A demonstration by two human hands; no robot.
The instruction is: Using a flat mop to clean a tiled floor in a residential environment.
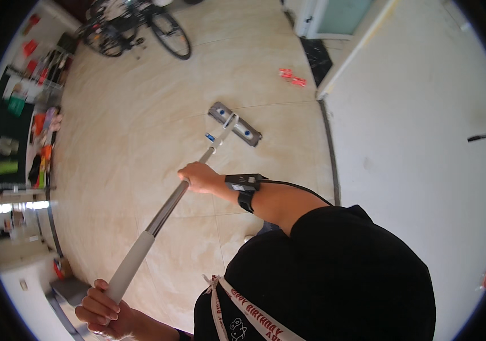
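Observation:
A flat mop (168, 209) with a metal pole slants across the view. Around the white grip at its top end, low on the left, curls my left hand (106, 309). Farther down, my right hand (200, 177) holds the metal part of the pole; a black device (243, 182) with a cable is strapped to that forearm. The mop's grey head (235, 123), bearing blue round parts, rests on the beige tiled floor (140, 128). A small blue piece (210, 137) sits on the white joint just above the head.
Two red packets (292, 77) lie on the floor beyond the mop head, near a doorway. A bicycle (136, 30) stands at the far left. Shelves with mixed goods (40, 123) line the left wall. A white wall (396, 128) runs along the right.

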